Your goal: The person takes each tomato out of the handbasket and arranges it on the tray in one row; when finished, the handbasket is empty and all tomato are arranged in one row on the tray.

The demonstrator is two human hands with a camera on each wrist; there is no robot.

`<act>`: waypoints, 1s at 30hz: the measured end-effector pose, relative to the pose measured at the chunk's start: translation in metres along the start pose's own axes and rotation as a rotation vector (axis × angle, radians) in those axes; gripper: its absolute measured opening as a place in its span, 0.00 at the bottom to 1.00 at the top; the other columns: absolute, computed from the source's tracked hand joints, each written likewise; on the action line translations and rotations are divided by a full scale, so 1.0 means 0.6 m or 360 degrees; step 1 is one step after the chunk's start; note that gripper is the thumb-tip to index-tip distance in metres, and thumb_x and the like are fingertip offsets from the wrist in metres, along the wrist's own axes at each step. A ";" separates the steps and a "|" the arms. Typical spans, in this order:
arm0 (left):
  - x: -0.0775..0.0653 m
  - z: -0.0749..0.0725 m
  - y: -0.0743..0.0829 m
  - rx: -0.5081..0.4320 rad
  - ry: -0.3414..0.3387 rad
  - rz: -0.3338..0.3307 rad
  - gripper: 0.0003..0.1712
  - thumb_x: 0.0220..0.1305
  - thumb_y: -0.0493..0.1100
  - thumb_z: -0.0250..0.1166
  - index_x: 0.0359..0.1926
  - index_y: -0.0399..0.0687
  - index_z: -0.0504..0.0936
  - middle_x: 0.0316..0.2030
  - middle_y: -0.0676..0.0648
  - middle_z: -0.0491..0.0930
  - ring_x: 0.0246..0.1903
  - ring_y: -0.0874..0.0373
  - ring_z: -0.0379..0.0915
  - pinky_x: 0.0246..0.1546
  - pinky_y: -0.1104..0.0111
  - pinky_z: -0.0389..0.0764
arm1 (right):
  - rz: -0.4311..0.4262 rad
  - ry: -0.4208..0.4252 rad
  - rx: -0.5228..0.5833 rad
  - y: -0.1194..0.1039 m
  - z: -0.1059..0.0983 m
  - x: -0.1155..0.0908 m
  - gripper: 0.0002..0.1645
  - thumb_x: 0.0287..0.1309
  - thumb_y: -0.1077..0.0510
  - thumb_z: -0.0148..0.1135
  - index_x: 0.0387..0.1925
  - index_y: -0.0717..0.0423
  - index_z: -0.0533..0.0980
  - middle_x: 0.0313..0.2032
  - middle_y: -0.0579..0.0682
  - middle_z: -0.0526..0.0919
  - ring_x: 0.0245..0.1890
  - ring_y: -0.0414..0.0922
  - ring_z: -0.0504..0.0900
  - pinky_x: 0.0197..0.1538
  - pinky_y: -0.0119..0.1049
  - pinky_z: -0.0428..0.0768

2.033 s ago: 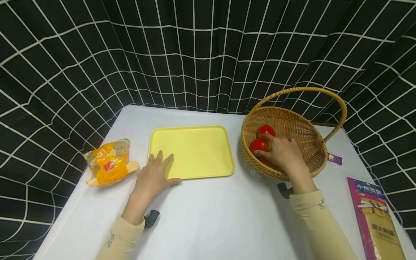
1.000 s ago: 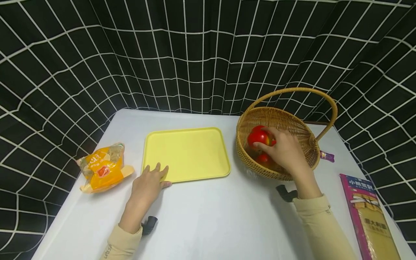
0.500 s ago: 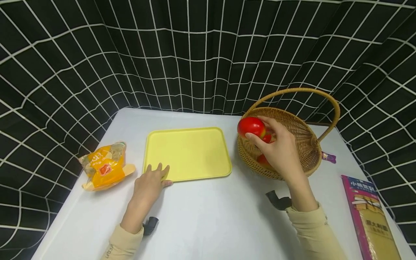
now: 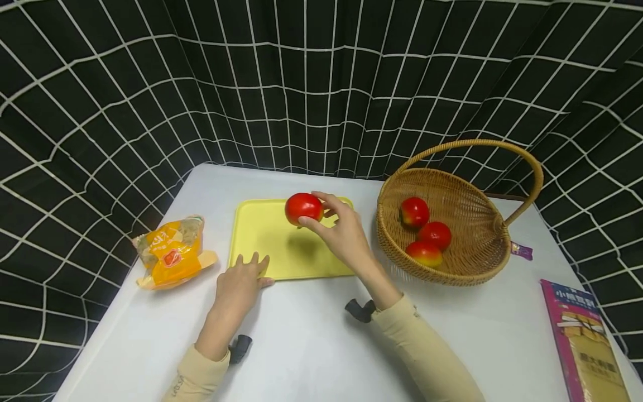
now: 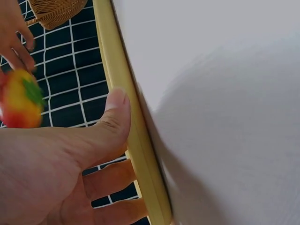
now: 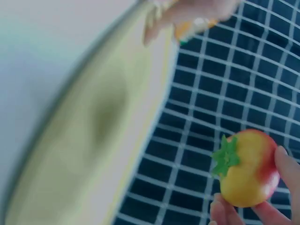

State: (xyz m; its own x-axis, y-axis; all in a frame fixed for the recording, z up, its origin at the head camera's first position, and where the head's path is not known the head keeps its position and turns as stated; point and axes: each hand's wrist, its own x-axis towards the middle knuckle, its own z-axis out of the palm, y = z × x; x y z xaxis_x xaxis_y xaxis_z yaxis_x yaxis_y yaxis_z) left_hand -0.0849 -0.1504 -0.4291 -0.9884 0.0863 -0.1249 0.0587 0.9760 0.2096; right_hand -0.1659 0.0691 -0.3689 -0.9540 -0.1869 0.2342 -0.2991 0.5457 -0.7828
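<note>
My right hand (image 4: 346,231) grips a red and yellow tomato (image 4: 303,209) with a green star-shaped leaf top, seen also as a tomato (image 6: 248,168) in the right wrist view. It is held above the yellow tray (image 4: 271,234), whose surface shows a shadow. My left hand (image 4: 238,285) holds the tray's near left corner. In the left wrist view its thumb (image 5: 117,108) lies against the tray rim (image 5: 117,56), with the other fingers on the far side of the rim, their tips hidden. Several more tomatoes (image 4: 424,254) lie in the wicker basket (image 4: 472,240) at the right.
An orange food packet (image 4: 173,257) lies left of the tray. A purple-edged noodle pack (image 4: 585,340) lies at the right edge of the white table (image 4: 306,335). Next to the basket is a small purple wrapper (image 4: 521,251). The basket's tall handle (image 4: 472,143) arches up. Black gridded cloth hangs behind.
My right hand has lifted one tomato out of the basket and carried it left over the tray. My left hand has come from hovering spread over the tray's corner to gripping it.
</note>
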 end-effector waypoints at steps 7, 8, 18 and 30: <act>0.002 0.000 0.005 0.0042 -0.0022 -0.0008 0.36 0.64 0.56 0.71 0.72 0.53 0.79 0.71 0.39 0.77 0.66 0.28 0.76 0.41 0.44 0.88 | 0.0105 -0.0179 0.0056 0.009 0.081 0.034 0.37 0.63 0.46 0.77 0.71 0.43 0.77 0.57 0.54 0.88 0.54 0.52 0.82 0.49 0.46 0.82; 0.002 0.001 0.005 0.0043 -0.0019 -0.0006 0.36 0.64 0.56 0.71 0.72 0.54 0.79 0.71 0.39 0.77 0.66 0.28 0.76 0.41 0.45 0.88 | 0.0113 -0.0201 0.0046 0.010 0.089 0.038 0.36 0.64 0.46 0.76 0.72 0.42 0.76 0.58 0.54 0.88 0.55 0.53 0.82 0.49 0.46 0.82; 0.006 0.005 0.003 0.0067 0.0035 0.0025 0.36 0.63 0.58 0.72 0.70 0.53 0.81 0.70 0.39 0.79 0.66 0.30 0.76 0.40 0.44 0.89 | 0.0090 -0.0364 -0.0025 0.001 0.149 0.065 0.36 0.64 0.46 0.76 0.72 0.43 0.76 0.60 0.52 0.87 0.58 0.52 0.82 0.55 0.46 0.83; 0.005 0.001 -0.003 0.0057 0.0013 -0.0004 0.36 0.63 0.58 0.72 0.70 0.54 0.81 0.70 0.38 0.78 0.64 0.29 0.78 0.39 0.45 0.88 | 0.0086 -0.0530 -0.0108 0.000 0.194 0.059 0.37 0.59 0.48 0.80 0.69 0.46 0.79 0.60 0.51 0.88 0.61 0.51 0.85 0.64 0.48 0.83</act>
State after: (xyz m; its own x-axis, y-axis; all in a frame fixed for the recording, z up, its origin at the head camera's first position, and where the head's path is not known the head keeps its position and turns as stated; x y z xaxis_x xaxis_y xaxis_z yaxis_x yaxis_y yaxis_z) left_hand -0.0878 -0.1517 -0.4306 -0.9897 0.0824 -0.1174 0.0611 0.9827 0.1747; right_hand -0.1978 -0.0328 -0.4279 -0.9133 -0.4069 -0.0163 -0.2597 0.6129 -0.7463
